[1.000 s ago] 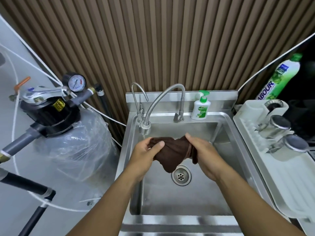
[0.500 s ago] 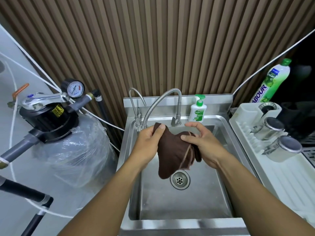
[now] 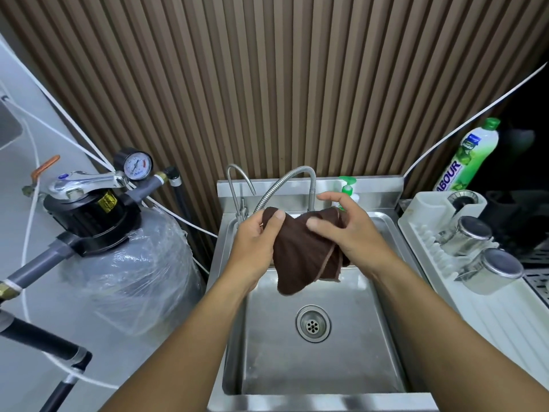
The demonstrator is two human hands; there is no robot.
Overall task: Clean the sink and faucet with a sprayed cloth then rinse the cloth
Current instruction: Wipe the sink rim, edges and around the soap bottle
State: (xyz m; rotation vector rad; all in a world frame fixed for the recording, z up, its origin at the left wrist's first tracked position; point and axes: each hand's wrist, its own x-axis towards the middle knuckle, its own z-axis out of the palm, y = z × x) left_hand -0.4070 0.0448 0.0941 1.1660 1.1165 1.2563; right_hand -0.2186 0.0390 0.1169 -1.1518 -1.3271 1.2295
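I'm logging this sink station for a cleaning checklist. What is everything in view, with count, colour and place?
Sink: one, steel, centre.
Drain strainer: one, steel, basin floor.
Flexible faucet: one, steel, back of sink.
Slim gooseneck tap: one, steel, left of the faucet.
Cloth: one, dark brown, held above the basin.
Soap pump bottle: one, white and green, back ledge, partly hidden.
Dish liquid bottle: one, green, far right.
Drying rack: one, white, right of sink.
Steel cups: two, lying on the rack.
Filter tank: one, plastic-wrapped, black head, left.
Pressure gauge: one, black-rimmed, above the tank.
Left hand: gripping the cloth.
Right hand: gripping the cloth.
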